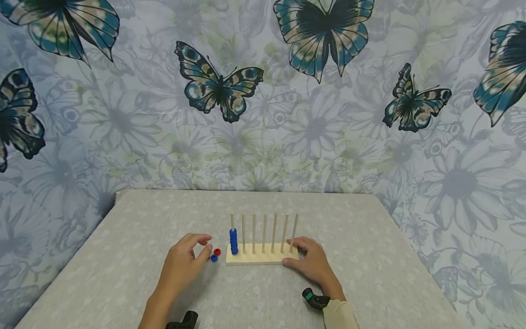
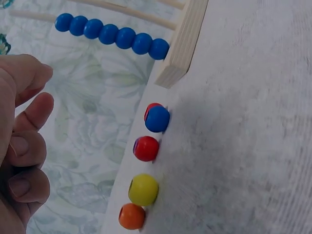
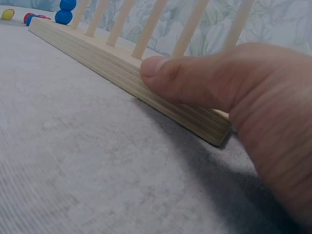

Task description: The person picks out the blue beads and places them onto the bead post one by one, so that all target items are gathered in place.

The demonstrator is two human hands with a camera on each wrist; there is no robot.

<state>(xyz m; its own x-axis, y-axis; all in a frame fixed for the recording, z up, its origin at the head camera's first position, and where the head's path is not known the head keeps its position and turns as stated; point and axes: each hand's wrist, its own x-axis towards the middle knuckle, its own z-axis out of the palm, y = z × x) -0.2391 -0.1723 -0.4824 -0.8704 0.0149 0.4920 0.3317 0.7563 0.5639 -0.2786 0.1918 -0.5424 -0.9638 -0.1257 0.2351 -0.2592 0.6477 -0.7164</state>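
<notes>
A wooden peg stand (image 1: 263, 261) with a row of upright pegs stands on the table. Several blue beads (image 1: 233, 241) are stacked on its leftmost peg. My right hand (image 1: 310, 259) grips the stand's right end, the thumb (image 3: 180, 80) on the front edge and the fingers behind. To the left of the stand, my left hand (image 1: 185, 262) hovers with thumb and forefinger apart, holding nothing. Beside it lie a loose blue bead (image 1: 214, 258) and a red bead (image 1: 217, 252). The left wrist view also shows another red bead (image 2: 146, 148), a yellow bead (image 2: 144, 190) and an orange bead (image 2: 132, 216).
A pale patterned cloth covers the table (image 1: 246, 297). Behind it hangs a backdrop (image 1: 263, 137) printed with butterflies and flowers. Dark camera straps (image 1: 315, 299) are on the wrists. The other pegs (image 1: 264, 233) carry no beads.
</notes>
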